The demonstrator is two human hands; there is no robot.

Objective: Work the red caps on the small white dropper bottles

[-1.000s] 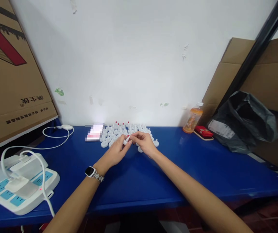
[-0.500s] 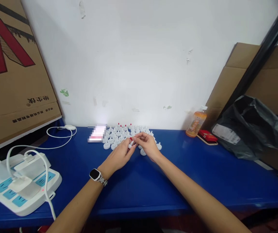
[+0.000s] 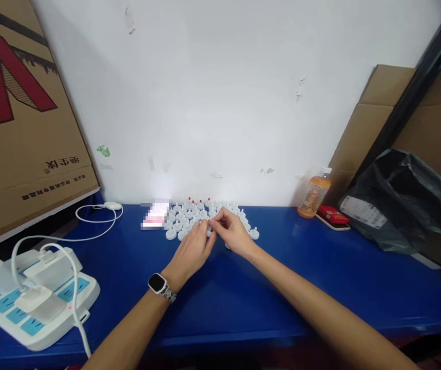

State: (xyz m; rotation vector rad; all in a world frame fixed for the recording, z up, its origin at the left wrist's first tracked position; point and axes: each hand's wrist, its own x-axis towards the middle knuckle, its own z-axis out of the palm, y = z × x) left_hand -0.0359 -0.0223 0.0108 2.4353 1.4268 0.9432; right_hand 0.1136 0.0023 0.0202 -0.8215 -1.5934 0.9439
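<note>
- Left hand [image 3: 194,249]: grip clamped on a white nozzle cap [image 3: 209,233], mostly hidden, over the blue desk [image 3: 243,293].
- Right hand [image 3: 232,234]: fingertips by the cap's top; whether its grip holds anything, I cannot tell.
- More nozzle caps [image 3: 185,224] stand beyond, some red-tipped.
</note>
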